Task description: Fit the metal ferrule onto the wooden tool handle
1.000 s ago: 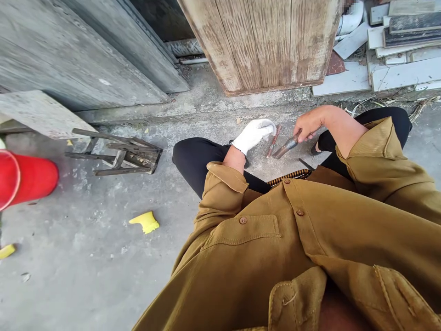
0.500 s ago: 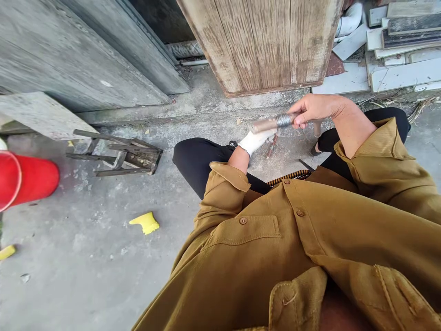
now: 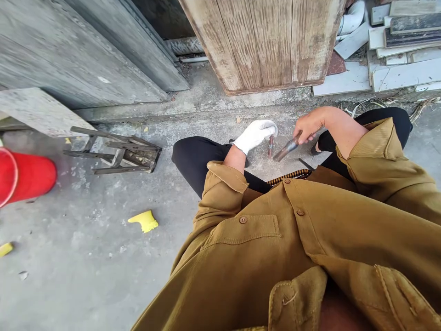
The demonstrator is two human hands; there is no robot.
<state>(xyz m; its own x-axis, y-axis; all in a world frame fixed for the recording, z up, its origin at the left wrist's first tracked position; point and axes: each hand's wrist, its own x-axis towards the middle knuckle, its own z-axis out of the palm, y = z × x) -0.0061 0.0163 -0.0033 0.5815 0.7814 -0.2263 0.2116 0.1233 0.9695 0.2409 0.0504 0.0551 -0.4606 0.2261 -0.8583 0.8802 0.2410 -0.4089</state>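
Note:
My left hand (image 3: 257, 135), in a white glove, is curled over the top of a thin reddish-brown rod (image 3: 270, 146), which points down from the fingers. What the rod's hidden upper end looks like, I cannot tell. Just to the right, my bare right hand (image 3: 308, 127) is wrapped round a brown stick wound with grey wire (image 3: 286, 149). The stick slants down to the left, its free end close to the rod but apart from it. Its other end is hidden in my fist.
A small wooden stool (image 3: 127, 154) lies on the concrete at left, near a red bucket (image 3: 31, 177). A yellow scrap (image 3: 146, 221) is on the floor. Ahead stand wooden boards (image 3: 268, 46) and a stack of white planks (image 3: 406, 76). A dark pointed piece (image 3: 305, 164) sticks up between my legs.
My right hand has swung the wire-wound stick down and right, off my left glove, so it now tilts downward. The rod in my left hand has turned more upright.

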